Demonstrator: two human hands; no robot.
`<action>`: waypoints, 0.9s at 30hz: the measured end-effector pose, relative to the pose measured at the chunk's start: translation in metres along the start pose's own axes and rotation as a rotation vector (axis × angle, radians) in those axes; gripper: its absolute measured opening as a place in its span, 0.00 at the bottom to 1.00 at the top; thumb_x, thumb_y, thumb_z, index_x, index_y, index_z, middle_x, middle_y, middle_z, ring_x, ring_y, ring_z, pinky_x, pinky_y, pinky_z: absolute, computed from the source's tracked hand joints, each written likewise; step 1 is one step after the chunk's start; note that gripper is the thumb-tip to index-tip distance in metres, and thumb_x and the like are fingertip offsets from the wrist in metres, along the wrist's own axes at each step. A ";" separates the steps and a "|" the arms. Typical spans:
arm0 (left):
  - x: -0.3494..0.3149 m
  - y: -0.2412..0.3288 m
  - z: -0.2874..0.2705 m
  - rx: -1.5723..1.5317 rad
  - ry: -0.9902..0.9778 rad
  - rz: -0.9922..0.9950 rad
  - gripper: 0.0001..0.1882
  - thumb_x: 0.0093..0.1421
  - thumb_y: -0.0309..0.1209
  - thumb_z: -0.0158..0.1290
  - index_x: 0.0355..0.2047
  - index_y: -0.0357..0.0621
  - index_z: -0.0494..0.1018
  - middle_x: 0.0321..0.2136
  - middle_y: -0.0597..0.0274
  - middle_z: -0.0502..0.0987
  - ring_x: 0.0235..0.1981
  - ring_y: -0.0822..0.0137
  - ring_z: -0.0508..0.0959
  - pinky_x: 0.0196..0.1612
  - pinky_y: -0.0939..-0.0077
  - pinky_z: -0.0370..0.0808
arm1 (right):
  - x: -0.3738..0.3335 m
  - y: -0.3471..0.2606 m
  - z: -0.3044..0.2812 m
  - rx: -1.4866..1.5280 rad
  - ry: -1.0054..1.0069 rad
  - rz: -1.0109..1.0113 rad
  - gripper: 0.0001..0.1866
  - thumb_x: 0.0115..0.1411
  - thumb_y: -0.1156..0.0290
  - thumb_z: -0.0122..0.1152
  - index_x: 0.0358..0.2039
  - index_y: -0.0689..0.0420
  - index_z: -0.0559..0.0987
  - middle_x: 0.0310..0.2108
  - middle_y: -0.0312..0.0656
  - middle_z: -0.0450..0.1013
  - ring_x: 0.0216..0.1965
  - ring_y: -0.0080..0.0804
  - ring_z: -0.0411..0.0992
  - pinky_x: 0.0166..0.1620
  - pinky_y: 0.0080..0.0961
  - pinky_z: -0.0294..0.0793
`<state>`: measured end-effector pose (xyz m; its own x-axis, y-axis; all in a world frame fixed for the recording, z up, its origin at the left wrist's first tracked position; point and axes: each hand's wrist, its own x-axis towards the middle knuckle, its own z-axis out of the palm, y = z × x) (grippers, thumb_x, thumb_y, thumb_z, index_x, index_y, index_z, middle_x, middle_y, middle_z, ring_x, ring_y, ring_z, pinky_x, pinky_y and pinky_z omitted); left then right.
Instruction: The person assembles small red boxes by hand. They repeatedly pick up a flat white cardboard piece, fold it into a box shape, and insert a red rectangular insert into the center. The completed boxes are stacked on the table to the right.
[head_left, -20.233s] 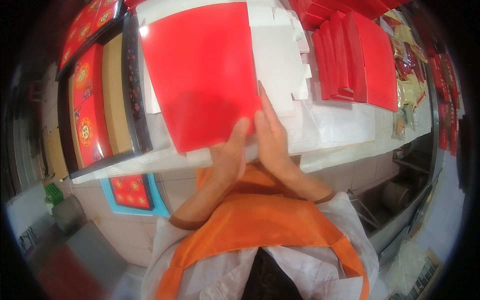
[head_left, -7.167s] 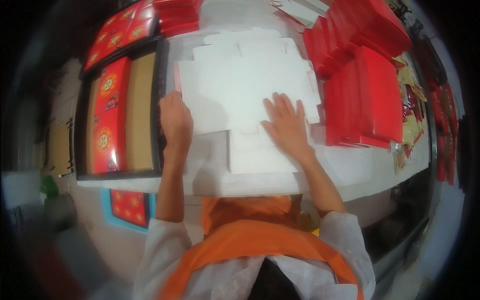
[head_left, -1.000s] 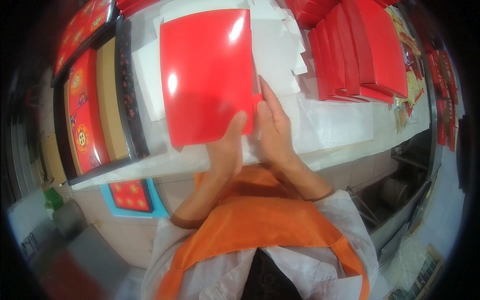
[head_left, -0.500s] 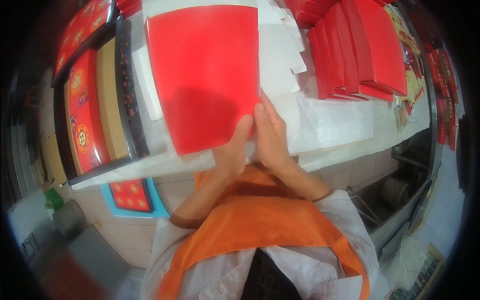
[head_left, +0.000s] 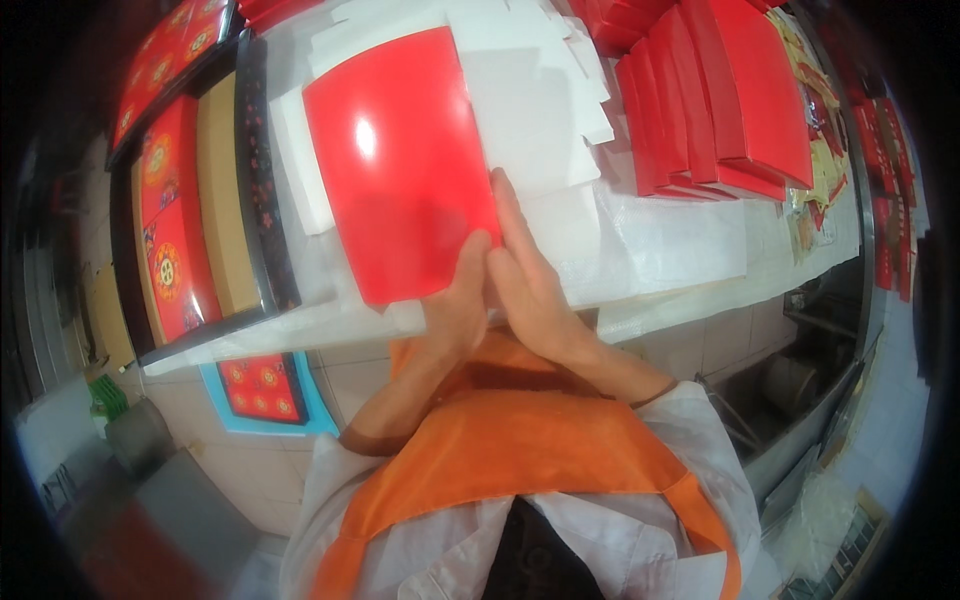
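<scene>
A glossy red cardboard piece is held over the table in front of me, its long right edge leaning left. My left hand grips its near right corner, thumb on the red face; its other fingers are hidden beneath. Along that right edge, the fingers of my right hand lie stretched out and pressed flat against the side. Under and beyond the piece, white cardboard blanks lie in an overlapping pile.
Several red boxes stand in a row at the right, beside crumpled yellow-and-red packets. At the left, a black tray holds patterned red boxes. Below the table edge, another patterned box rests on something light blue.
The red cardboard piece has tilted and looks smaller, its top edge lower and farther left. My right hand has slid slightly left along its edge; the left has barely moved.
</scene>
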<state>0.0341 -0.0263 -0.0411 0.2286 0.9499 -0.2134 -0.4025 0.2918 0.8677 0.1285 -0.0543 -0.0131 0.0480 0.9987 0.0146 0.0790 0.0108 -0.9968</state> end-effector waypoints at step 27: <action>-0.083 0.059 -0.107 0.706 -0.724 -0.485 0.12 0.57 0.31 0.46 0.39 0.37 0.69 0.39 0.58 0.72 0.42 0.67 0.71 0.45 0.75 0.66 | 0.009 0.000 -0.058 0.310 0.530 -0.006 0.29 0.56 0.77 0.46 0.58 0.59 0.51 0.58 0.45 0.49 0.56 0.30 0.53 0.54 0.25 0.57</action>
<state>-0.1030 -0.0759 -0.0202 0.7787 0.3971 -0.4858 0.4090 0.2659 0.8729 0.1864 -0.0476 -0.0084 0.5432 0.8393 -0.0222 -0.2091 0.1097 -0.9717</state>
